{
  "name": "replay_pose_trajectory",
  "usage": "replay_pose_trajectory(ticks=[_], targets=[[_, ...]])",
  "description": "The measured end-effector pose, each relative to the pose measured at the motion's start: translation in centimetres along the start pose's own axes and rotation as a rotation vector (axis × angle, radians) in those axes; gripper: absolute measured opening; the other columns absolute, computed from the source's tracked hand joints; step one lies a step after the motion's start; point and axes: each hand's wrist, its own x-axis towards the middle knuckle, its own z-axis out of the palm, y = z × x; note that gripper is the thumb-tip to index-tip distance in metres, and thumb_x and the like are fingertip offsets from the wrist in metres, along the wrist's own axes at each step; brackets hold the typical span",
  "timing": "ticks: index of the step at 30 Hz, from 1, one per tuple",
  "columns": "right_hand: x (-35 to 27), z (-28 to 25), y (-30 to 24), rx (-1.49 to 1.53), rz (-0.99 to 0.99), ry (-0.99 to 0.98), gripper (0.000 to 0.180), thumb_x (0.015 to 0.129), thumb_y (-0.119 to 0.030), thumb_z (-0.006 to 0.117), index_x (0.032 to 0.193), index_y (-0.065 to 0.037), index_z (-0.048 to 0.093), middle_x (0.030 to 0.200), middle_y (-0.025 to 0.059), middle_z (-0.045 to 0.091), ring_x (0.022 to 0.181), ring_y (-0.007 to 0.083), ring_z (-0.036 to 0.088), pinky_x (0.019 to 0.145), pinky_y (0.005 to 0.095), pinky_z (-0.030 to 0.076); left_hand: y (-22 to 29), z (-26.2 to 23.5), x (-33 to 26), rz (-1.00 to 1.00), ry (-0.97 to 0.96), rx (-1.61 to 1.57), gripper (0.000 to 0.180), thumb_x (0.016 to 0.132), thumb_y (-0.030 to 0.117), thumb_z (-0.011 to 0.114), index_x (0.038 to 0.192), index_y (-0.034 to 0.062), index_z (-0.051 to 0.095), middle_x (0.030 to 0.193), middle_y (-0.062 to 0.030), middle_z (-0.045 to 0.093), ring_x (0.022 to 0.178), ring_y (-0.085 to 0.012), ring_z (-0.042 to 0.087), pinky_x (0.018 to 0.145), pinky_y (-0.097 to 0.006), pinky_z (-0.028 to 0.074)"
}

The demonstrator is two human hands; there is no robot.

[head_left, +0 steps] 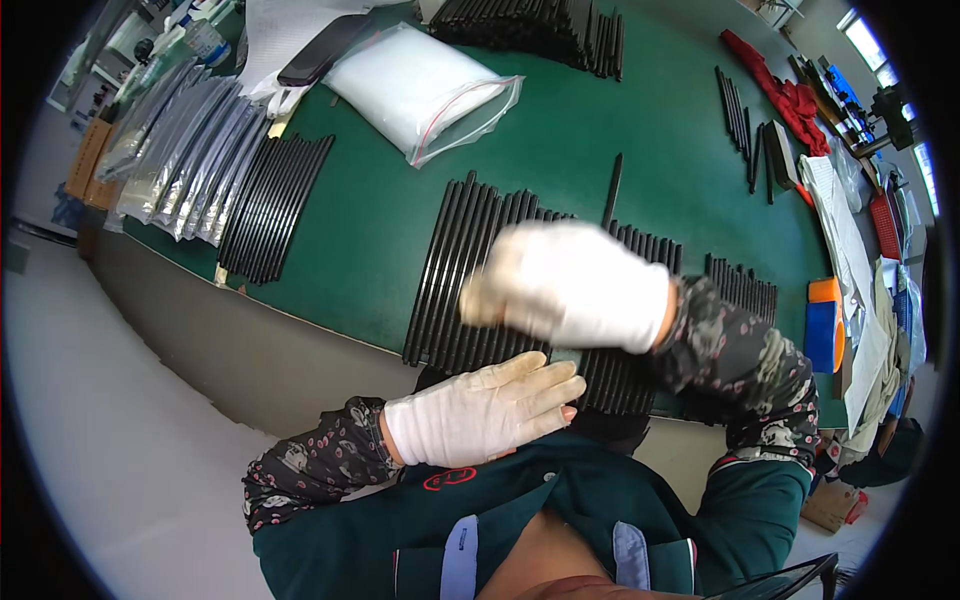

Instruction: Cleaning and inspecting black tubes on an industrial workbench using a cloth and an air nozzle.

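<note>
Central rod row (440, 290): black rods side by side on the green table (370, 225); reference for all positions below.
Right hand (575, 285): gloved, over the middle of the row; fingers curled and motion-blurred; grip on a rod cannot be determined.
Left hand (490, 405): gloved, at the near edge of the row; fingers extended and open.
Single rod (613, 190): projects past the row's far edge.
Left rod group (278, 210): left of the row, beside wrapped packs (185, 155).
White bag (415, 85): beyond the row, toward its left.
</note>
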Motion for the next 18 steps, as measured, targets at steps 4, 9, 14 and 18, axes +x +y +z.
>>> replay_pose_trajectory(ticks=[4, 9, 14, 18], targets=[[-0.4, 0.1, 0.0, 0.272, 0.074, -0.051, 0.011, 0.085, -0.021, 0.065, 0.09, -0.011, 0.066, 0.087, 0.0071, 0.061, 0.083, 0.0256, 0.063, 0.071, 0.0364, 0.053, -0.2, 0.1, 0.0, 0.018, 0.011, 0.045, 0.055, 0.071, 0.023, 0.068, 0.121, 0.0039, 0.055, 0.133, -0.0139, 0.049, 0.125, -0.0296, 0.047, 0.101, -0.04, 0.041], [0.1, -5.8, 7.1, 0.138, 0.565, 0.364, 0.025, 0.093, -0.022, 0.06, 0.104, 0.0, 0.064, 0.088, 0.0102, 0.069, 0.076, 0.0225, 0.068, 0.07, 0.0304, 0.055, 0.0, -0.5, 0.4, -0.019, -0.072, -0.017, 0.061, 0.065, 0.023, 0.074, 0.12, 0.004, 0.054, 0.131, -0.0132, 0.049, 0.124, -0.0294, 0.047, 0.1, -0.04, 0.041], [-2.5, -5.5, 10.3, -0.3, 0.817, 0.064, 0.017, 0.091, -0.016, 0.062, 0.103, -0.006, 0.067, 0.1, 0.0079, 0.066, 0.095, 0.0244, 0.064, 0.086, 0.0317, 0.051, 0.0, -0.7, 0.6, -0.01, -0.053, -0.025, 0.067, 0.061, 0.023, 0.078, 0.12, 0.0042, 0.053, 0.13, -0.013, 0.048, 0.124, -0.0296, 0.046, 0.102, -0.041, 0.039], [-3.0, -4.6, 7.0, -0.116, 0.64, -0.001, 0.016, 0.09, -0.018, 0.064, 0.099, -0.005, 0.066, 0.099, 0.0079, 0.066, 0.094, 0.0234, 0.065, 0.086, 0.032, 0.052, 0.1, -0.5, 1.0, -0.014, -0.096, 0.015, 0.069, 0.06, 0.025, 0.079, 0.12, 0.0054, 0.052, 0.132, -0.0129, 0.047, 0.125, -0.0302, 0.046, 0.101, -0.042, 0.04]])
